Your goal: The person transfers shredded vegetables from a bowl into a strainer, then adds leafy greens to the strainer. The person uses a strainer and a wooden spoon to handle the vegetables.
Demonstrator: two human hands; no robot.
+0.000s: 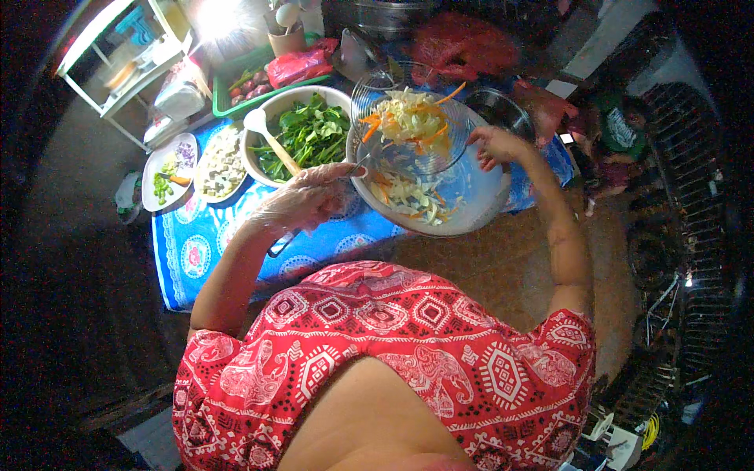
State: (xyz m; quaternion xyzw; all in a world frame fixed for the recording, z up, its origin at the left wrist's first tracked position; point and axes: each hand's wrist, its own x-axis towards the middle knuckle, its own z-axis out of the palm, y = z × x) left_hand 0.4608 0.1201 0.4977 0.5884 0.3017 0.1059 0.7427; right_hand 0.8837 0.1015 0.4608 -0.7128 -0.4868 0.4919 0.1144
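My left hand (303,203), in a clear plastic glove, is closed on the thin handle of a wire strainer (462,126). Sliced cabbage and carrot strips (412,118) fill the strainer, which hangs over a large basin (500,191). More cabbage and carrot shreds (412,200) lie inside the basin at its near left side. Beside the strainer's right rim is my right hand (495,147), its fingers apart and slightly bent, holding nothing that I can see. A pot of leafy greens (312,129) stands left of the basin, with a pale ladle with a wooden handle (277,144) across it.
At the left of the blue patterned tablecloth (194,256) are a plate of white cubes (221,168) and a plate of chopped vegetables (171,171) with a knife. Behind the pot stand a green tray (221,106) with red onions and a bright lamp (221,15). Another person (618,132) is at the right.
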